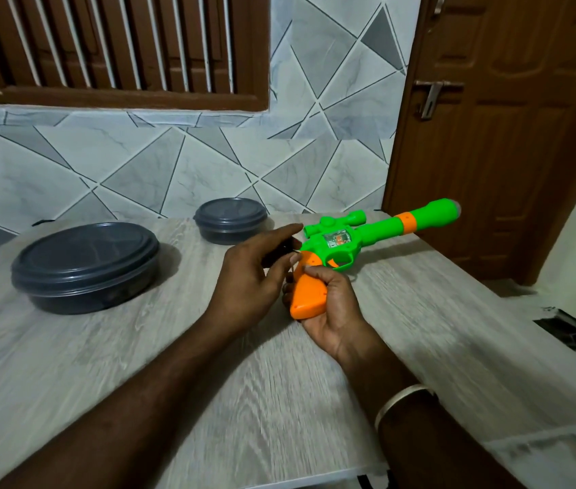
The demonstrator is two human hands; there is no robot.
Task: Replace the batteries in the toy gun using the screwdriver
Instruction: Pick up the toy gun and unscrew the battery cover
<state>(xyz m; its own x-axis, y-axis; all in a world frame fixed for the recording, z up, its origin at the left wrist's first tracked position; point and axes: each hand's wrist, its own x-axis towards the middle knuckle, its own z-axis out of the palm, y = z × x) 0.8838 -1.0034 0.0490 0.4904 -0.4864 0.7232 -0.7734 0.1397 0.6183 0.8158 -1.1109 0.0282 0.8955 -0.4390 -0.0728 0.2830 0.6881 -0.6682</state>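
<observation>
"Orange and green plastic! Where is the toy gun (346, 241)?"

"The right hand (332, 305) is holding it near the far right corner of the table (138, 365), fingers wrapping round the fat orange handle. The long round barrel is poking out past that corner."

"What is the left hand (251, 277) doing?"

"It is pinching a small black thing, and I am guessing that is the screwdriver (281, 251) (only a stubby dark handle and a tiny shiny tip are showing). The tip is pointing at the top of the orange handle."

"Is the screw coming out?"

"I am thinking this is the start: getting at the battery door screw. I cannot tell if the tip is sitting in it. Next, the tip is needing to sit straight, and the gun is needing a steady hold, because smooth plastic is slippy."

"And the dark round things?"

"A big tub (85, 266) is resting near the left edge, a small tub (230, 220) by the far edge, both wearing lids."
</observation>
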